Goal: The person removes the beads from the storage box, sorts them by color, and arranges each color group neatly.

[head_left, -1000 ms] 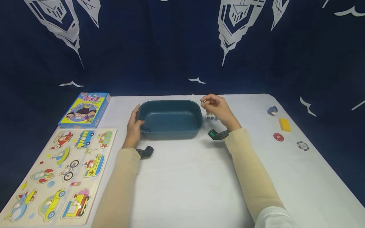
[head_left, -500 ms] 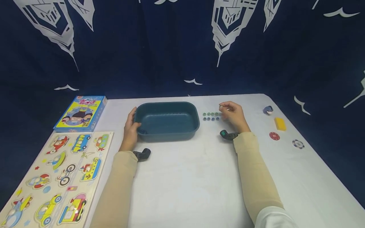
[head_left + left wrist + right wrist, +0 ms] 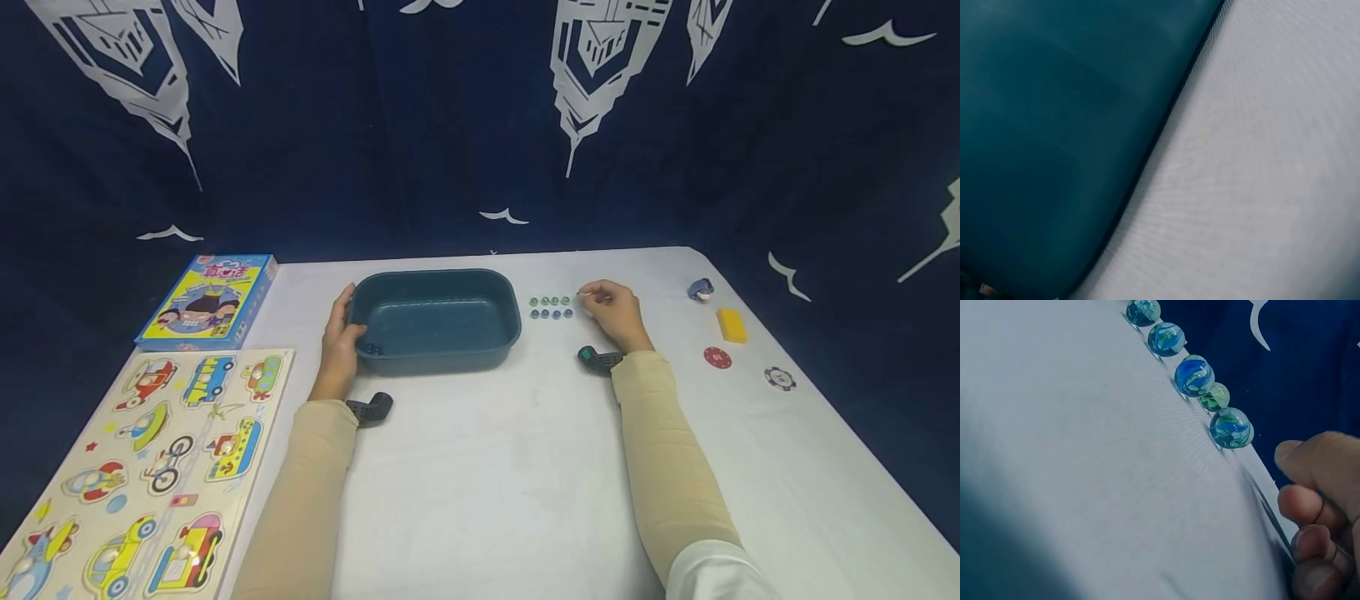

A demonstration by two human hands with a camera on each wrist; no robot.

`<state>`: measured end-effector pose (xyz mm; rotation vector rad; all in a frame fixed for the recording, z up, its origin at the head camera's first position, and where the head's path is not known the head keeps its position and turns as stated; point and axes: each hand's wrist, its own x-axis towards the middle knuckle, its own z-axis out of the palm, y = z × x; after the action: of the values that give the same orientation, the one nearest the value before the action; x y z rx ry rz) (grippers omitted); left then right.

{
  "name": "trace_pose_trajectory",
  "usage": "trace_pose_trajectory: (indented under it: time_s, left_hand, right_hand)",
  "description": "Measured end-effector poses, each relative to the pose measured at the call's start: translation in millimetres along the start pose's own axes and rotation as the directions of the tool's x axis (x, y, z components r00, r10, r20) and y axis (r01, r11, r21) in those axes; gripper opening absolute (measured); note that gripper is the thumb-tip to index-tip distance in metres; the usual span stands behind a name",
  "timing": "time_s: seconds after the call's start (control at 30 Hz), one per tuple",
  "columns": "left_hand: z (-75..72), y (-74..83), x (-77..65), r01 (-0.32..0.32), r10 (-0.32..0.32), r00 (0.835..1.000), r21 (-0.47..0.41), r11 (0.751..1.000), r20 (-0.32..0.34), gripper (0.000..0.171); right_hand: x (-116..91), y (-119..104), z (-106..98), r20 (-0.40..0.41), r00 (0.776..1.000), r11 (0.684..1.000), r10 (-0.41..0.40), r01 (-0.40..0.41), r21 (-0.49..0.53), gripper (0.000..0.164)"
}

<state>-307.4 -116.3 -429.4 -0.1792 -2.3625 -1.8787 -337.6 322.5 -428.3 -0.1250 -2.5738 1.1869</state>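
Observation:
My left hand (image 3: 339,350) grips the left end of a teal plastic tub (image 3: 435,363), thumb inside the rim and fingers outside. A few dark blue marbles (image 3: 373,348) lie in the tub's near left corner. Right of the tub, glass marbles stand in two short rows, green marbles (image 3: 555,301) behind and blue marbles (image 3: 557,314) in front. My right hand (image 3: 615,312) is low at the right end of the green row, thumb and finger pinching a small marble, mostly hidden by the fingertips. The right wrist view shows swirled marbles (image 3: 1195,376) beside the curled fingers (image 3: 1310,540).
At left lie a wooden vehicle puzzle board (image 3: 150,467) and a blue and yellow card box (image 3: 206,304). Along the right side sit a small blue-grey figure (image 3: 701,289), a yellow block (image 3: 732,326), a red chip (image 3: 717,357) and a black-and-white chip (image 3: 780,378). A dark curtain hangs behind.
My right hand has moved from the tub's right rim, rightward and down to the end of the green row. The left hand stays on the tub. The head view has shifted slightly.

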Motion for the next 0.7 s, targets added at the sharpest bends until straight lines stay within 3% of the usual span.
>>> trace_pose_trajectory:
  time_s: [0.4,0.7]
  left_hand:
    - [-0.1,2.1,0.2,-0.002,0.002,1.0,-0.006,1.0,-0.003,0.076]
    - [1.1,0.2,0.5,-0.008,0.008,1.0,-0.026,1.0,-0.009,0.074]
  right_hand:
    - [0,-3,1,0.05,0.999,0.993,-0.006,0.011,-0.115,0.027]
    - [3,-10,-3,0.061,0.998,1.0,0.016,-0.017,0.004,0.036]
